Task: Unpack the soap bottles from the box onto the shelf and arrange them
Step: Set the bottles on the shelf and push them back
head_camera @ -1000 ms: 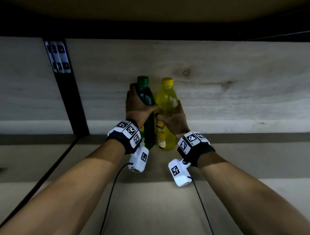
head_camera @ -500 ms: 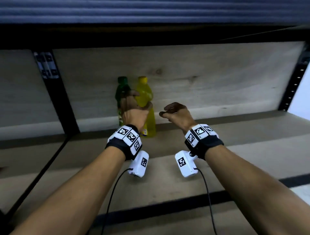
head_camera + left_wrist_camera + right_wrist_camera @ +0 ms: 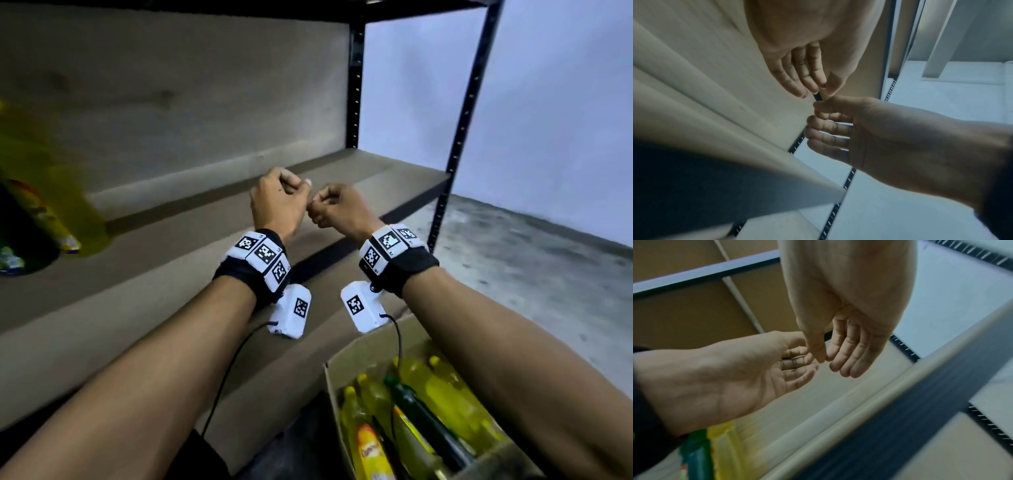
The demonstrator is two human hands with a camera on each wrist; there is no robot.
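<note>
A yellow soap bottle [image 3: 51,192] and a green soap bottle [image 3: 20,236] stand blurred at the far left of the shelf board [image 3: 171,274]; the right wrist view shows them as yellow bottle [image 3: 723,447] and green bottle [image 3: 696,456]. My left hand [image 3: 277,202] and right hand [image 3: 339,209] hover close together above the shelf, fingers loosely curled and holding nothing. The wrist views show the left hand [image 3: 807,78] and right hand [image 3: 842,350] empty with relaxed fingers. The cardboard box [image 3: 346,356] at lower right holds several yellow bottles [image 3: 370,445] and a green one [image 3: 424,421].
Black metal shelf posts [image 3: 459,137] stand at the shelf's right end, with a pale wall behind them. Grey concrete floor [image 3: 531,274] lies to the right of the shelf. Another board runs overhead. The box sits below the shelf's front edge.
Both hands have let go of the two bottles and drawn back to the right. My view has swung right and down, bringing the box into sight.
</note>
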